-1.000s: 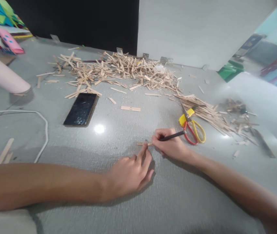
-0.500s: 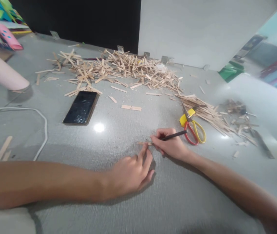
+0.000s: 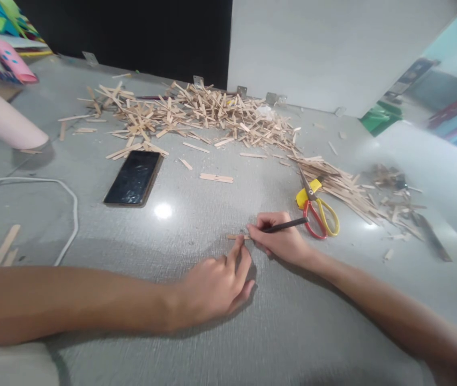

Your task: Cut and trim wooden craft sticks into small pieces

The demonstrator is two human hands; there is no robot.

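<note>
A short piece of wooden craft stick (image 3: 233, 236) lies flat on the grey table, partly covered by my fingers. My left hand (image 3: 218, 281) presses it down with a fingertip; its other fingers are loosely bent and apart, gripping nothing. My right hand (image 3: 280, 236) is closed around a dark pencil or pen (image 3: 288, 224), its back end pointing right. The writing tip is hidden behind the fingers, close to the stick's right part. Just right of that hand lie scissors (image 3: 320, 214) with one red and one yellow handle.
A heap of craft sticks (image 3: 212, 112) spreads along the back, with a bundle (image 3: 341, 185) right of it. A phone (image 3: 134, 178), a white cable (image 3: 71, 201) and a pale pink tube (image 3: 3, 115) lie left. A cutter-like blade (image 3: 433, 238) is far right.
My right hand has shifted very slightly left with the pencil or pen. My left hand stays on the stick, almost unmoved.
</note>
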